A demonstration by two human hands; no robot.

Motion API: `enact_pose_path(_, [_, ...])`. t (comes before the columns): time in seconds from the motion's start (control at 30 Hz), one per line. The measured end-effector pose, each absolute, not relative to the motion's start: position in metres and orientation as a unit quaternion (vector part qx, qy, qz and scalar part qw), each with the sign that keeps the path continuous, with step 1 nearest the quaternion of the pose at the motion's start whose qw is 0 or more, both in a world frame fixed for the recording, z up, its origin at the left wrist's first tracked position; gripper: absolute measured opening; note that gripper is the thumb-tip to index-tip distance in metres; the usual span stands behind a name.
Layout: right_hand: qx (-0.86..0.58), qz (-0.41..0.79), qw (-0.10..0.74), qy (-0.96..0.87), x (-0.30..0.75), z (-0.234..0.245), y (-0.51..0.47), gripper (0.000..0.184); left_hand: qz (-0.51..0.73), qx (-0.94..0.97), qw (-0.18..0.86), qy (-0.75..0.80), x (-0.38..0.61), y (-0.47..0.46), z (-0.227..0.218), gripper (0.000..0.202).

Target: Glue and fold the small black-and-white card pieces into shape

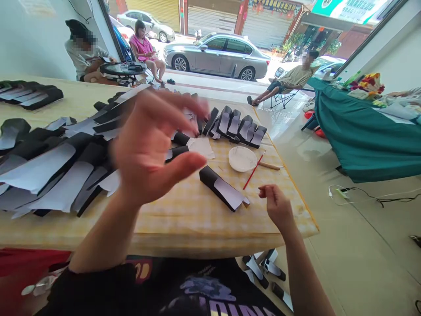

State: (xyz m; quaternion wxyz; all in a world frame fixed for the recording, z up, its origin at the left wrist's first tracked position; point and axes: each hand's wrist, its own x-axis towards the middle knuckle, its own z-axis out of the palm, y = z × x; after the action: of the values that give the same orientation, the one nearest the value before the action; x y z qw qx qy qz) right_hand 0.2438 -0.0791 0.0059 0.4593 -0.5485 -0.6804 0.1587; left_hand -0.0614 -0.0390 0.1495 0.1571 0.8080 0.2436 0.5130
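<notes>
My left hand point(153, 147) hangs blurred in the air above the yellow checked tablecloth point(194, 219), fingers curved apart and holding nothing. It is nearest a large heap of black pieces backed with white paper point(55, 175). My right hand point(276, 206) rests near the table's front edge, fingers curled with nothing visible in them. Just left of it lies a folded black piece with a white paper strip point(221, 188). Beyond stand a white dish point(242, 159), a red-handled brush point(253, 171) and a row of similar pieces point(235, 125).
Two seated people work at the far left, and another sits in a folding chair point(284, 85) at right. A green-draped table point(362, 131) stands right. More black-and-white pieces point(263, 267) lie below the table edge. Cables point(362, 197) cross the tiled floor. Cars stand outside.
</notes>
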Motion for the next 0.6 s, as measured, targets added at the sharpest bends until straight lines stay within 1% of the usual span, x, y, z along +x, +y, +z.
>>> enact_pose_path(0.03, [-0.542,0.152,0.441,-0.699,0.25,-0.006,-0.075,0.019,0.481,0.827,0.166,0.242,-0.052,-0.032,0.139,0.019])
enact_pose_path(0.1, [-0.519,0.149,0.4,-0.74,0.256,-0.025,-0.069,0.024,0.352,0.887,0.174,0.242,-0.034,-0.027,0.108,0.017])
enact_pose_path(0.13, [-0.505,0.151,0.379,-0.761,0.256,-0.031,-0.067,0.028,0.278,0.915,0.171,0.238,-0.026,-0.027,0.088,0.019])
enact_pose_path(0.17, [-0.491,0.154,0.359,-0.779,0.255,-0.036,-0.065,0.03,0.199,0.941,0.149,0.23,-0.018,-0.029,0.069,0.031])
enact_pose_path(0.2, [-0.477,0.157,0.34,-0.795,0.254,-0.039,-0.062,0.033,0.171,0.952,0.142,0.21,-0.011,-0.031,0.051,0.035])
enact_pose_path(0.27, [-0.456,0.162,0.307,-0.819,0.252,-0.042,-0.056,0.035,0.118,0.967,0.12,0.193,0.001,-0.036,0.021,0.035])
enact_pose_path(0.33, [-0.444,0.167,0.281,-0.835,0.251,-0.044,-0.05,0.034,0.098,0.965,0.106,0.22,0.01,-0.04,0.003,0.029])
enact_pose_path(0.43, [-0.435,0.178,0.256,-0.845,0.252,-0.049,-0.042,0.033,0.093,0.957,0.11,0.254,0.022,-0.044,-0.012,0.028])
enact_pose_path(0.53, [-0.43,0.195,0.244,-0.847,0.255,-0.048,-0.039,0.029,0.1,0.944,0.137,0.283,0.027,-0.045,-0.018,0.019])
enact_pose_path(0.6, [-0.42,0.21,0.239,-0.85,0.257,-0.037,-0.039,0.026,0.116,0.934,0.166,0.295,0.025,-0.044,-0.013,0.013])
